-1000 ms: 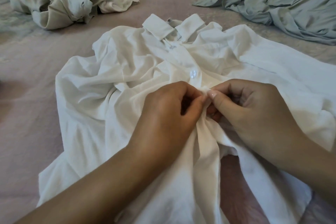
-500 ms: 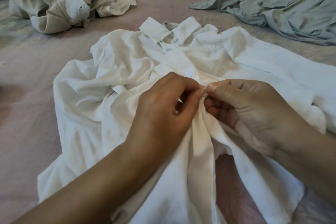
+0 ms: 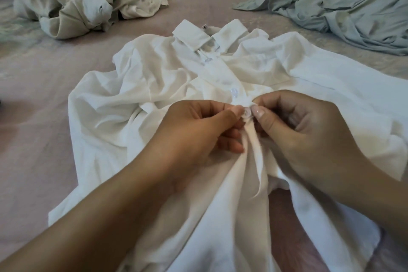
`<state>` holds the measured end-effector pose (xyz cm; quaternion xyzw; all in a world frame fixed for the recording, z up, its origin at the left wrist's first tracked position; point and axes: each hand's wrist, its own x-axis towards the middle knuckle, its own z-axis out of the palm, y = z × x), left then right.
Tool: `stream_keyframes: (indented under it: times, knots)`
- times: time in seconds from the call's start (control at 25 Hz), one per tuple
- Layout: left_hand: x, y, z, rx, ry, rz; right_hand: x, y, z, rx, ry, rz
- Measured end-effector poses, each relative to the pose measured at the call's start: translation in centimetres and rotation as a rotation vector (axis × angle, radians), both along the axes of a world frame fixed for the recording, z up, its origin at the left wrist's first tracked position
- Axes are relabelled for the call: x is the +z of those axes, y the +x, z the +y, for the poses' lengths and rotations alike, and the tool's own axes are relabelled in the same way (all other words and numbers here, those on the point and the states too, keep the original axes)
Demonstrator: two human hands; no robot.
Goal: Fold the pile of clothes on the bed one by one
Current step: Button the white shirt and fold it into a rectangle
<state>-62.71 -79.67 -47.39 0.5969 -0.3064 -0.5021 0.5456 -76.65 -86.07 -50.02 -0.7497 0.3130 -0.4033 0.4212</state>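
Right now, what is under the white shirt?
The white shirt lies on the pinkish bedsheet, which shows through its open lower front. Both hands pinch its placket at a button. Anything beneath the rest is covered.

a crumpled white collared shirt [image 3: 136, 104] lies front-up on the bed, with beige [image 3: 72, 0] and grey-green [image 3: 344, 11] clothes beyond.

Left hand [image 3: 198, 130], right hand [image 3: 304, 137] pinching, fingertips meeting.
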Motion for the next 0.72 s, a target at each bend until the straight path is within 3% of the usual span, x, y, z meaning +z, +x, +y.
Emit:
stream_keyframes:
  times: [0.12,0.24,0.52,0.64,0.72]
  knots:
    - [0.2,0.5,-0.3,-0.066,0.049,0.207,-0.4,-0.2,-0.3,-0.018,-0.208,0.069]
    - [0.3,0.9,-0.3,-0.089,0.077,0.188,-0.3,-0.3,-0.6,-0.007,-0.272,0.151]
    - [3.9,5.5,-1.6,-0.023,-0.109,-0.668,3.6,-0.9,-3.4,0.054,-0.189,0.392]
    - [3.5,9.1,-6.4,-0.061,-0.122,-1.248,4.6,1.5,-8.3,0.058,-0.260,0.644]
    - [1.4,11.0,-10.7,-0.154,-0.131,-1.403,4.1,4.2,-12.5,0.046,-0.361,0.757]
